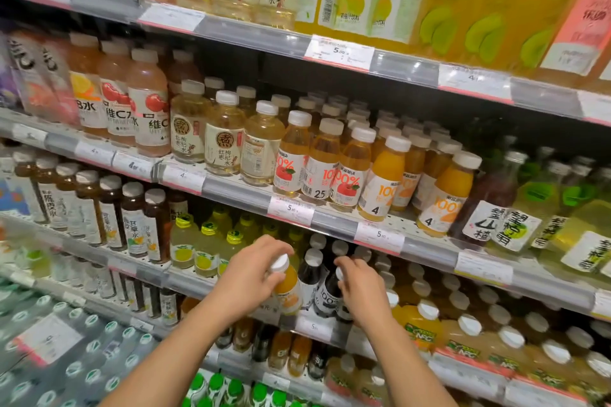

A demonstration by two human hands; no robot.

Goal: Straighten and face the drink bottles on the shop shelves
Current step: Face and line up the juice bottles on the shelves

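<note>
Left hand [254, 277] curling round the orange bottle [287, 287] at its cap, right hand [360, 287] just right, pinching the dark bottle [329, 299] at its cap.

Tiered shop shelves [410, 71] with price-tag rails, crowded rows of white-capped drink bottles [383, 175] stood upright on each level, juices, teas, waters

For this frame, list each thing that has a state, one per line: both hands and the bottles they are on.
Left hand: grips the cap of the orange juice bottle.
Orange juice bottle: upright at the shelf front, capped, held.
Right hand: fingers curled on the cap of the dark bottle.
Dark bottle: upright, capped, label facing out.
</note>
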